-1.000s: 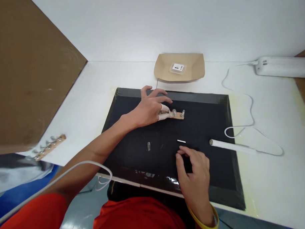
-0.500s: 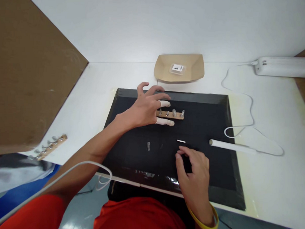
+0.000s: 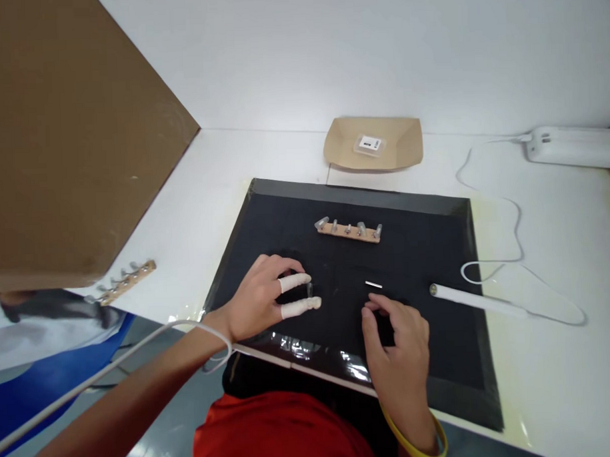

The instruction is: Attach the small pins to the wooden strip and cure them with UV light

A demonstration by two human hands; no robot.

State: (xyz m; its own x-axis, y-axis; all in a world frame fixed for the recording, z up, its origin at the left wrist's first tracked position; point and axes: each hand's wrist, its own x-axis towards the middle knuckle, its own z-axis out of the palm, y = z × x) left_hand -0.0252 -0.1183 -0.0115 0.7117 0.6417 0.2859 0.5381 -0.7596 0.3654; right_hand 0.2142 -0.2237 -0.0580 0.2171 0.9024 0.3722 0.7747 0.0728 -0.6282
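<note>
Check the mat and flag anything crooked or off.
On the strip, the leftmost clear piece slants sharply, unlike its more upright neighbour, and the middle peg looks bare while those on either side carry clear pieces. I see no spill or obvious damage.

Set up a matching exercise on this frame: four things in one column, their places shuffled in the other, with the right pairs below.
1. Left hand
2. Labelled clear box
3. Short metal rod
4. White corded stick

A. Across the right edge of the black mat
B. With its covered fingertips at the small clear piece
C. In the brown tray
D. Just beyond the right hand's fingertips

Pairs: 1-B, 2-C, 3-D, 4-A
</note>
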